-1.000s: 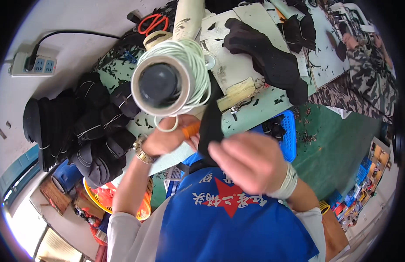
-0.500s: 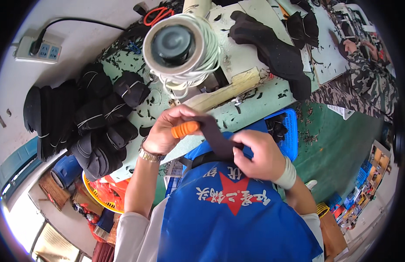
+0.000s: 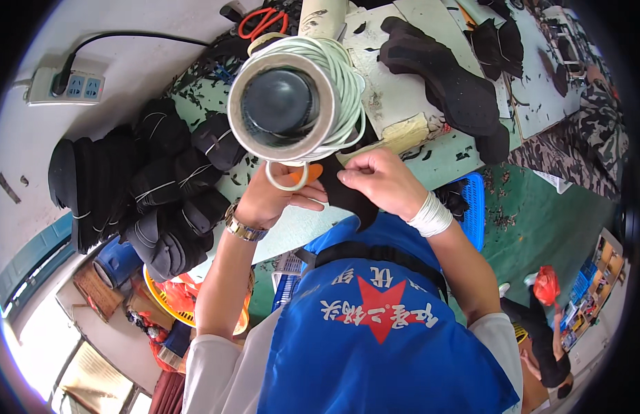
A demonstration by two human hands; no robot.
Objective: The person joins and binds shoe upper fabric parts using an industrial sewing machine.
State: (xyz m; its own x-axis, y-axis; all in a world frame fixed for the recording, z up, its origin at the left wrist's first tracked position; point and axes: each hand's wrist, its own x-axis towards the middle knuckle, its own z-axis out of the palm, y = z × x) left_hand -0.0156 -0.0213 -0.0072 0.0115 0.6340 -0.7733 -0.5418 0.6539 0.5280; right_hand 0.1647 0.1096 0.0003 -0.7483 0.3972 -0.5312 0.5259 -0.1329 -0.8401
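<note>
A black, flat cut piece of fabric-like material [image 3: 349, 194] hangs between my two hands at the table's front edge. My right hand [image 3: 385, 181] pinches its upper right side between thumb and fingers; several elastic bands wrap that wrist. My left hand [image 3: 275, 196], with an orange finger cot [image 3: 307, 174] on one finger and a watch on the wrist, grips the piece's left edge. A loop of white cord partly covers the left fingertips. Just above both hands stands a round metal holder [image 3: 327, 114] with a dark cap, wound with white cord [image 3: 349, 86].
Bundled black pieces [image 3: 102, 183] are stacked at the left of the green table [image 3: 227, 238]. More black pieces [image 3: 448, 79] lie at the back right. A blue basket [image 3: 474, 207] stands below the right edge. A co-worker's camouflage sleeve [image 3: 599, 117] shows far right; another person walks lower right.
Both hands have moved up toward the round holder with the black piece, which now hangs more upright. My view has shifted slightly. A person with a red bag has appeared at lower right.
</note>
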